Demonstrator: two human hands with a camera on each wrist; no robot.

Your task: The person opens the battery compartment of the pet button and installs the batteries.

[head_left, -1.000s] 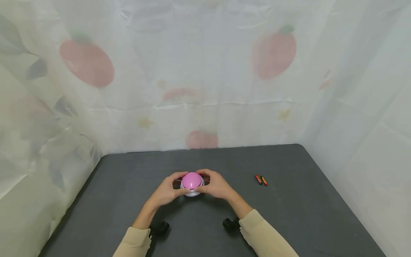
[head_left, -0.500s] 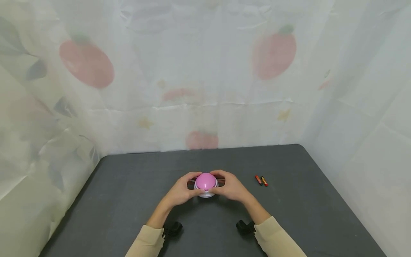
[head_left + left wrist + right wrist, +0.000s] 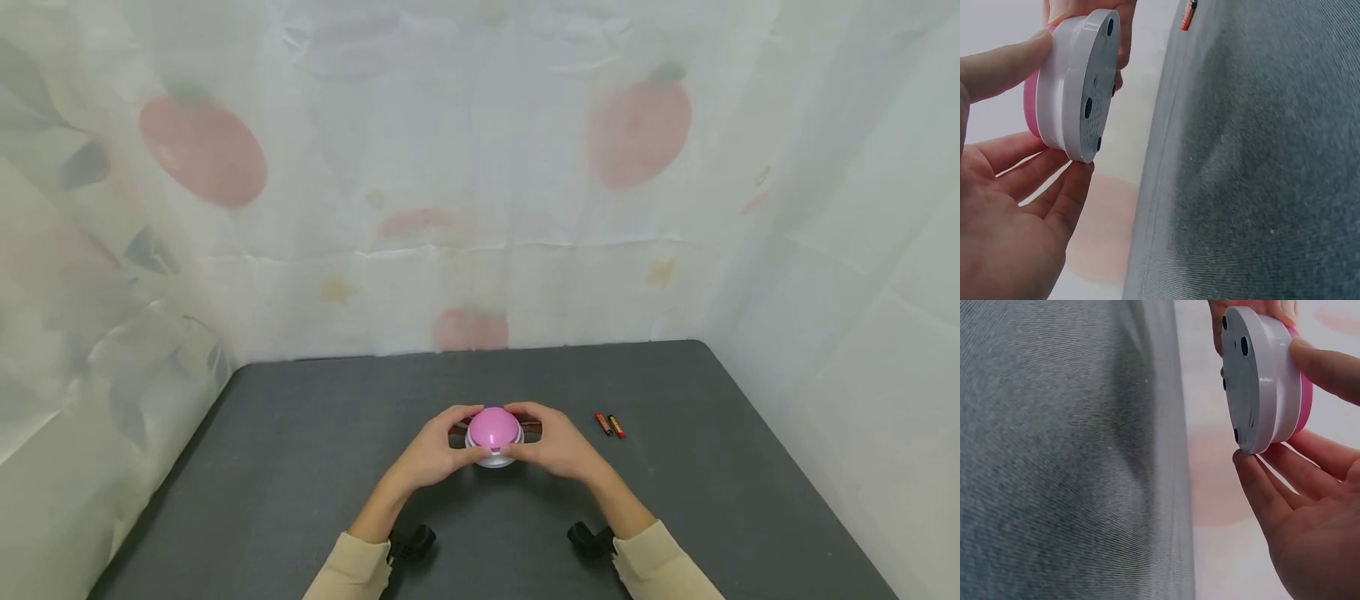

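— How do the hands sit?

— The left hand point(image 3: 429, 452) and the right hand point(image 3: 557, 448) meet low in the middle of the head view, fingers and thumbs curled round a pink-domed button point(image 3: 494, 432) from either side. Both grip it.

— And where is that button against them?

— Between the two palms, lifted clear of the table. The left wrist view shows its white base point(image 3: 1079, 81) tilted on edge, with dark round feet on the flat underside, a thumb point(image 3: 1004, 65) pressing its rim and the fingers point(image 3: 1054, 206) cupped beneath. The right wrist view mirrors this: the base point(image 3: 1260, 378) is pinched between a finger point(image 3: 1329, 365) above and fingers point(image 3: 1266, 500) below.

— What lies past the hands?

— Cream sleeves point(image 3: 352, 571) run off the bottom edge. Two small batteries point(image 3: 610, 425), red and orange, lie side by side to the right of the right hand, near but apart.

— And the surface, the room?

— A dark grey fabric-covered table point(image 3: 300, 467) fills the lower half. Behind and on both sides hangs a pale, translucent sheet point(image 3: 480, 208) printed with faded red fruit and grey leaves.
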